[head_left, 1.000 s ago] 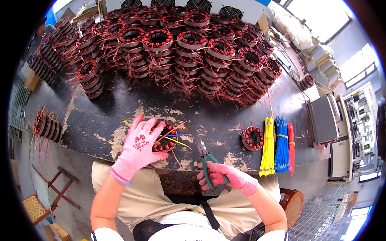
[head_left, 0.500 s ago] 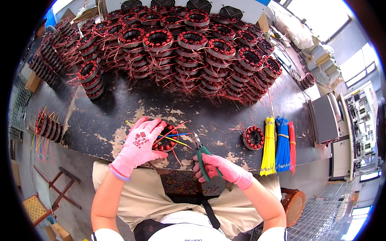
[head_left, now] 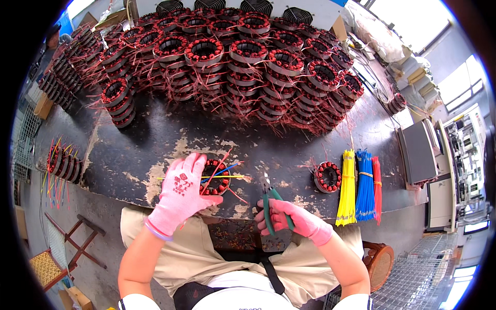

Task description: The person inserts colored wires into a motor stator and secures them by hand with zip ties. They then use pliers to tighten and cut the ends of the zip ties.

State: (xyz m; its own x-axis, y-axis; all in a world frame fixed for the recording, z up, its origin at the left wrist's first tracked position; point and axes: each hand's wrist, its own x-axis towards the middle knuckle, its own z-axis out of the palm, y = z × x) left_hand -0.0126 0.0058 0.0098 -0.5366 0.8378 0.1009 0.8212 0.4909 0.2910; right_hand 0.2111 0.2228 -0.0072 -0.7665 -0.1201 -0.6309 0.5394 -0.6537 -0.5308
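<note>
A ring-shaped motor stator (head_left: 223, 184) with red copper windings lies on the table before me. My left hand (head_left: 185, 192), in a pink glove, grips its left side, fingers over the far part and thumb at the near rim, hiding that half. Yellow, blue and red wires cross its opening and stick out to the right. My right hand (head_left: 295, 221), also gloved in pink, is closed around the green handles of a pair of pliers (head_left: 268, 202). Their metal jaws point away from me, to the right of the stator and apart from the wires.
A second stator (head_left: 327, 176) sits to the right, beside bundles of yellow wires (head_left: 346, 188), blue wires (head_left: 365, 187) and red wires (head_left: 377, 188). Tall stacks of stators (head_left: 248, 77) fill the far side. A row of wired stators (head_left: 64, 164) lies at the left edge. A person (head_left: 54, 39) is at the far left.
My right hand has drawn the pliers right, away from the wires. The wires by my left hand have swung away from me, and my left hand has turned slightly on the stator.
</note>
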